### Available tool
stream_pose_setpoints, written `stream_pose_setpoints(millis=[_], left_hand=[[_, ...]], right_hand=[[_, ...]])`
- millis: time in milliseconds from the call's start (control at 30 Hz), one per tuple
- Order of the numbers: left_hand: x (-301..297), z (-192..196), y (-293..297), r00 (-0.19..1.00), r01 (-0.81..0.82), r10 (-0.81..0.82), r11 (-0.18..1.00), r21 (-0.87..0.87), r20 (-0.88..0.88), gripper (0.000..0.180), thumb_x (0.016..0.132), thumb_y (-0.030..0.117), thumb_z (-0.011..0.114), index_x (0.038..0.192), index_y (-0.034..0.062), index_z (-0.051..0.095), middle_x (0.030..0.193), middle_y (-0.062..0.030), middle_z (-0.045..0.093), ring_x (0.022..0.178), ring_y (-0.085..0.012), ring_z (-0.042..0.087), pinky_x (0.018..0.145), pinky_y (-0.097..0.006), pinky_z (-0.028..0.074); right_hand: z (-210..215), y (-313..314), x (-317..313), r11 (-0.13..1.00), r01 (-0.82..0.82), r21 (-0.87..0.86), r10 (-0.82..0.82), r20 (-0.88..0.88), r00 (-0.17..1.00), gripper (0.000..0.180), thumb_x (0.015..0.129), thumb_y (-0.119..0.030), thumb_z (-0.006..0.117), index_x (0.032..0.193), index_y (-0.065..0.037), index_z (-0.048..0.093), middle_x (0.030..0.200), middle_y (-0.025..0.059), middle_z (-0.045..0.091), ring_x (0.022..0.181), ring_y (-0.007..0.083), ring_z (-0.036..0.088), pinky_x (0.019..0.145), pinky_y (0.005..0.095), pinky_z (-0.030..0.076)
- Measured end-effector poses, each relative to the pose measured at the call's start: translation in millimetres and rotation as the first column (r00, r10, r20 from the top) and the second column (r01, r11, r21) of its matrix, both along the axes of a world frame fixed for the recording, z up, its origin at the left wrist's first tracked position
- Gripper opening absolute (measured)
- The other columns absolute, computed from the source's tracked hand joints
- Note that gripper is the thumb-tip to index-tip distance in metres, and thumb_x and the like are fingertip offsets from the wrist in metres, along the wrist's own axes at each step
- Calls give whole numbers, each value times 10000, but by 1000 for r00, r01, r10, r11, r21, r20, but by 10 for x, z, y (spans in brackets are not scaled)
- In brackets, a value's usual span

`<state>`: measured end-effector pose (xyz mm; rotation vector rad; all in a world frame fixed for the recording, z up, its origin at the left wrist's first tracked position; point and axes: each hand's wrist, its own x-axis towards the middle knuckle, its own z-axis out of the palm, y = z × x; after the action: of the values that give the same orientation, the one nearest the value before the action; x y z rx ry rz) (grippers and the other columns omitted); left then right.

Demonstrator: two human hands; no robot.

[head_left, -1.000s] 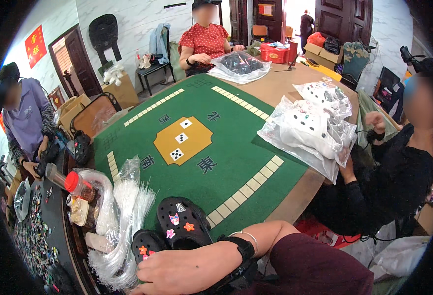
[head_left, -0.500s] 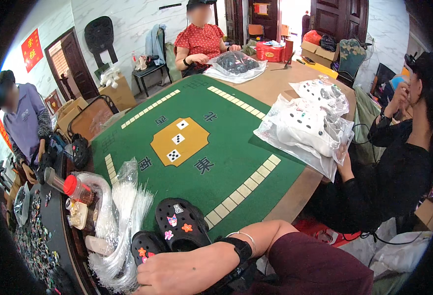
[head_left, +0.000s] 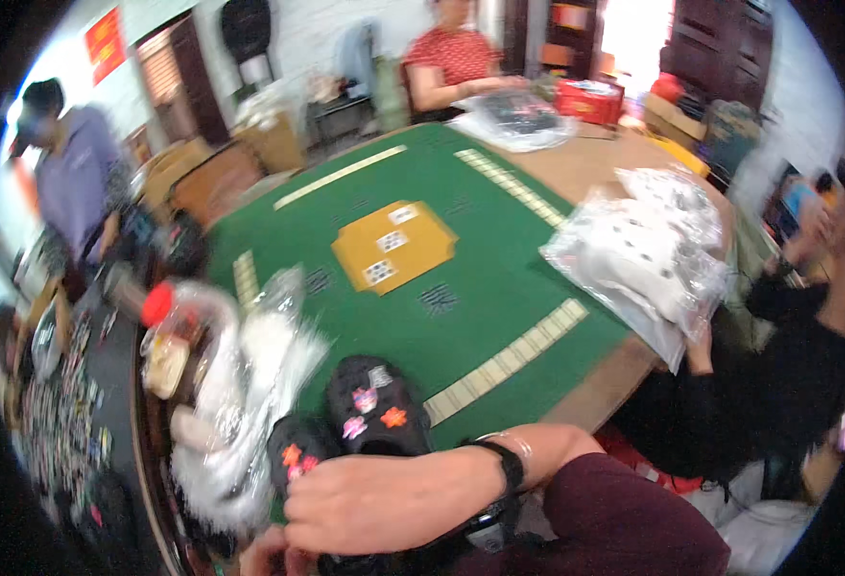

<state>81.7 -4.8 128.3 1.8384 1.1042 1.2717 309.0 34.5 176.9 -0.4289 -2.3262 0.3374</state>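
My right hand reaches in from the lower right, with a maroon sleeve and a black wristband. It lies across the near table edge, just in front of a pair of black clogs studded with small coloured charms. Its fingers curl toward the left, and what they hold is hidden. Only a sliver of my left hand shows at the bottom edge, touching the right hand's fingertips. A dark object sits under my right wrist.
Crumpled clear plastic bags and a red-capped bottle lie left of the clogs. The green table mat has a yellow centre panel and tile rows. Bagged white items are piled on the right. Several people sit around the table.
My right hand has stayed by the clogs. The view has tilted and blurred slightly. The person on the right has raised their hands toward their face.
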Motion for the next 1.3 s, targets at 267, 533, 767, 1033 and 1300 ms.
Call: stream_pose_setpoints(millis=[267,533,767,1033,1300], left_hand=[[-139,-56,74,976,213,-212,977,11,-49,134,823,17,741,954,37,720,809,-102,698,683,-237,660,611,-323,505],[-112,-6,60,985,169,-171,983,77,20,112,844,15,744,951,32,719,841,-100,717,716,-241,684,631,-324,522],[-131,-21,52,980,192,-195,978,78,33,97,863,47,735,957,37,711,876,-92,726,769,-233,701,688,-327,540],[-118,-60,71,981,184,-188,979,91,43,112,852,4,733,960,33,717,826,-91,713,713,-232,681,634,-318,521],[-111,-93,65,983,174,-179,978,112,42,111,854,14,737,961,33,715,830,-95,714,718,-236,685,634,-322,523]], right_hand=[[178,1,59,999,-11,-39,17,159,987,316,796,-144,584,1083,-20,625,910,65,577,851,236,596,743,339,493],[201,-155,-129,983,175,-48,-167,151,974,237,681,-62,802,891,-70,691,833,56,662,733,246,647,646,371,513],[217,-120,-95,975,221,-12,-218,110,970,245,667,-76,814,881,-74,694,819,50,662,724,243,645,638,367,506],[182,-152,-156,981,190,-41,-182,149,972,240,670,-73,814,878,-69,695,824,53,666,735,247,653,636,369,511],[171,-154,-178,979,199,-36,-192,149,970,233,689,-73,811,889,-66,692,834,53,668,737,243,654,630,364,509]])
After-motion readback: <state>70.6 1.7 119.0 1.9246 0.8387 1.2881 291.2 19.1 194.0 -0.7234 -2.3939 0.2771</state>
